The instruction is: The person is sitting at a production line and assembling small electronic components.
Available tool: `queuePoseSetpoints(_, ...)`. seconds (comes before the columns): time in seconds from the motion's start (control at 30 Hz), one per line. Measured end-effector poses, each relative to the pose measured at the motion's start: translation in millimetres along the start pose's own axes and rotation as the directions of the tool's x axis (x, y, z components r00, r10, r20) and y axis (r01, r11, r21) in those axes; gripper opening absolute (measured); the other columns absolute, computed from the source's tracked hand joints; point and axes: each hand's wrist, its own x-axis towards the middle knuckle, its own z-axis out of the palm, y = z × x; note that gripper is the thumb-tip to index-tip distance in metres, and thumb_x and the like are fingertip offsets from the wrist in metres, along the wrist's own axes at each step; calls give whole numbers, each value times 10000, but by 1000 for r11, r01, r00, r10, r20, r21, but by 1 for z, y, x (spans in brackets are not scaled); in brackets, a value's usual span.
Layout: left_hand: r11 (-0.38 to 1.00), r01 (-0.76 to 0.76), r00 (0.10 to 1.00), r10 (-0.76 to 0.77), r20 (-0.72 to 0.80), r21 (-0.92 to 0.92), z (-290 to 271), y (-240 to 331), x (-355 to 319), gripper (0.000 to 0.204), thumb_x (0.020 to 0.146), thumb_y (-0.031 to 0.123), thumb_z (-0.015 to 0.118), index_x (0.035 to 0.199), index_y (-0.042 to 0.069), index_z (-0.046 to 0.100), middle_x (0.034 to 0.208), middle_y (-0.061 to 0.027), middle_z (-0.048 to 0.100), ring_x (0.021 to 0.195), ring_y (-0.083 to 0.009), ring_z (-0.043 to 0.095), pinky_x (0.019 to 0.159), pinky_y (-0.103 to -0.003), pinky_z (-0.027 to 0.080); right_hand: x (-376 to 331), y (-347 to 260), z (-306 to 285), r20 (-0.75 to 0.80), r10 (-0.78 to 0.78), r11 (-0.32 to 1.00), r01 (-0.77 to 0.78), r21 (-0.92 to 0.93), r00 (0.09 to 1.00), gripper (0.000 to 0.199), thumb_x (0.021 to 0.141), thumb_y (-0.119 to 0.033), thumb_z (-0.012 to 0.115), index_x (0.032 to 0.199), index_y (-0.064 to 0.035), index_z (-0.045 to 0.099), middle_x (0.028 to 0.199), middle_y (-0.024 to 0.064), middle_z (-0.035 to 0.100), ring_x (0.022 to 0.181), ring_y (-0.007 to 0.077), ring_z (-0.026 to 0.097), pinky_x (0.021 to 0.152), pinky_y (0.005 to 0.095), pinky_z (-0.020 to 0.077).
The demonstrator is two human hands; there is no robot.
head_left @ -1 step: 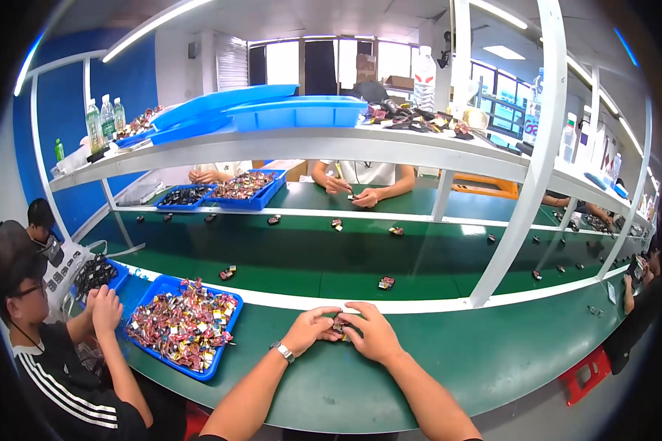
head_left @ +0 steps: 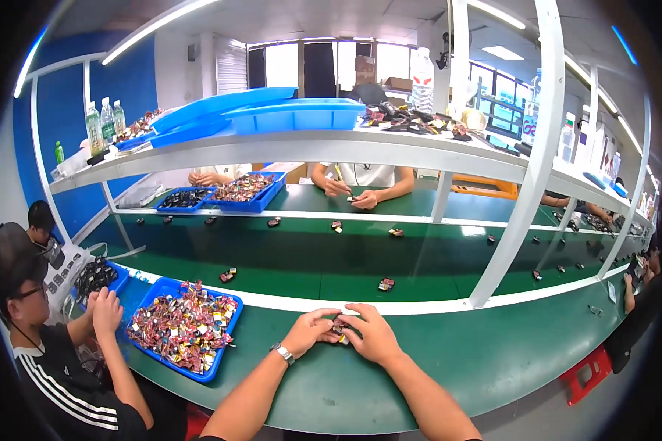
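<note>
My left hand (head_left: 310, 334) and my right hand (head_left: 373, 334) meet over the near edge of the green bench (head_left: 449, 353). Between their fingertips they hold a small dark-and-reddish part with a yellow-and-white patch (head_left: 340, 331). Both sets of fingers are closed around it and cover most of it, so its exact kind is hidden. To the left of my left hand is a blue tray (head_left: 237, 323) heaped with similar small wired parts (head_left: 180, 323), reddish with yellow and white patches.
A green conveyor belt (head_left: 309, 283) runs beyond a white rail, with small parts spaced along it. A white post (head_left: 518, 198) and shelf (head_left: 331, 151) stand over it. A co-worker (head_left: 59, 353) sits close on the left; another person's hands (head_left: 353, 195) work across the belt.
</note>
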Motion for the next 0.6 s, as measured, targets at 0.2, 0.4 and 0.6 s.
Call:
queuePoseSetpoints(0.2,999,16,998,-18,65,35,-4,-3,2,323,968,49,501,1288,22,466,1119,-143,633,957,-218,672,847,-321,578,2,3,4,37,-4,1000,4,7,999,180,768,-107,718,935,-80,657,1221,104,574,1145,309,536,934,403,478)
queuePoseSetpoints(0.4,996,14,995,-22,93,85,2,2,1,320,951,23,498,1269,13,467,1154,-134,604,1010,-240,654,884,-355,573,0,3,0,89,-9,999,4,50,996,118,776,-103,711,889,-88,682,1229,83,576,1169,293,518,954,390,467)
queuePoseSetpoints(0.6,999,7,990,-14,142,50,-2,1,1,363,924,-2,519,1280,2,448,1201,-131,572,1092,-224,610,934,-359,548,0,1,3,90,51,994,-59,88,995,92,792,-109,693,879,-83,705,1234,72,579,1167,282,518,971,384,456)
